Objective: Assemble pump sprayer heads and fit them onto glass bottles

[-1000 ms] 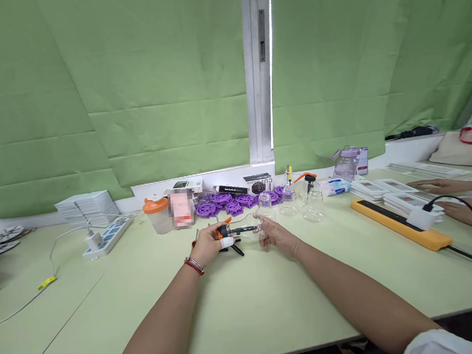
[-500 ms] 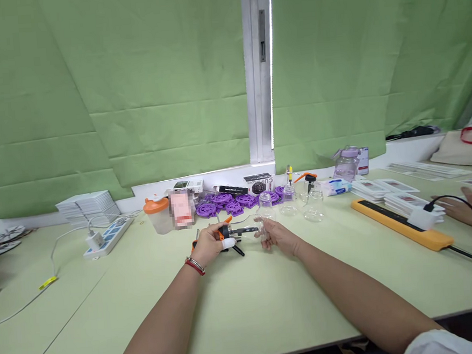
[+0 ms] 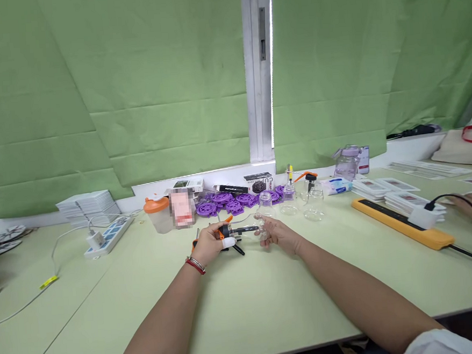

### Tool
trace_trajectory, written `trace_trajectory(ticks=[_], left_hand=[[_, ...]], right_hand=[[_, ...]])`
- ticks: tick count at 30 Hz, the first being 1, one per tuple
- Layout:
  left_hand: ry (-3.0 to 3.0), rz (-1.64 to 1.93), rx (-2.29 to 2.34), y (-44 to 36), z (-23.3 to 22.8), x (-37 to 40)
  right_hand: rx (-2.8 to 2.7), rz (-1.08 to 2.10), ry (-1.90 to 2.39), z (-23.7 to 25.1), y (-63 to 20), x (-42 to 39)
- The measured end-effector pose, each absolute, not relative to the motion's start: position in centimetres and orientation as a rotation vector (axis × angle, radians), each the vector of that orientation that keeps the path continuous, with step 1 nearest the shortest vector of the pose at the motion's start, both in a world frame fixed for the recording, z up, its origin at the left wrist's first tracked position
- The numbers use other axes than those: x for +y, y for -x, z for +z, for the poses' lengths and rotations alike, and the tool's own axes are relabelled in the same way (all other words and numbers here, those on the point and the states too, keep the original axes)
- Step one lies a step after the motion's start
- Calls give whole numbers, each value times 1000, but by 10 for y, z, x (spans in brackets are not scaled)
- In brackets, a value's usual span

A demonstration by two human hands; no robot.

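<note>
L hand [image 3: 209, 244], red-and-silver bangle on wrist, fingers closed round a small orange-and-black pump tool w/ white tip [image 3: 226, 235], held just above the pale green table [image 3: 245, 306]. R hand [image 3: 278, 235] pinches a small clear glass jar [image 3: 262, 227] at the tool's far end; tool's black nozzle meets the jar. Both sit just in front of the purple plastic gear pieces [image 3: 233, 202], centre of table. Left of gears: clear cup w/ orange lid [image 3: 156, 214]. Right of gears: more clear glass jars [image 3: 302, 204], then a long orange power strip [image 3: 401, 223]. Another person's hand [image 3: 470, 205] beyond the strip, far right.
</note>
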State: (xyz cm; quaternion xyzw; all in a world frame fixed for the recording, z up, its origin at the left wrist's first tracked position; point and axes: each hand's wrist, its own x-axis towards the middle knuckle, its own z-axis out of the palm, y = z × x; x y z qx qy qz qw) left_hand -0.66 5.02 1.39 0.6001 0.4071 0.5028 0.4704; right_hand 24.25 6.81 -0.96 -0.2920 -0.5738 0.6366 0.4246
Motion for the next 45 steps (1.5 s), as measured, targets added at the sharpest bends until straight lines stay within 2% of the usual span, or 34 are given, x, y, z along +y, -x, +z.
trace_trajectory(ticks=[9, 16, 22, 32, 38, 45], left_hand=[[-1429, 1250, 991, 8, 12, 53], [-1463, 1238, 953, 9, 9, 54], [-1491, 1241, 974, 12, 6, 57], [-1525, 1225, 1009, 9, 9, 54], [-1434, 1241, 982, 8, 14, 51], [-1480, 1235, 1013, 7, 12, 52]], right_hand=[[-1504, 1549, 615, -5, -246, 63], [-1468, 1568, 757, -10, -242, 67], [-1519, 1521, 657, -4, -246, 63], [-1467, 1536, 752, -14, -243, 69], [-1539, 1512, 618, -5, -246, 65], [-1479, 1540, 728, -11, -244, 67]])
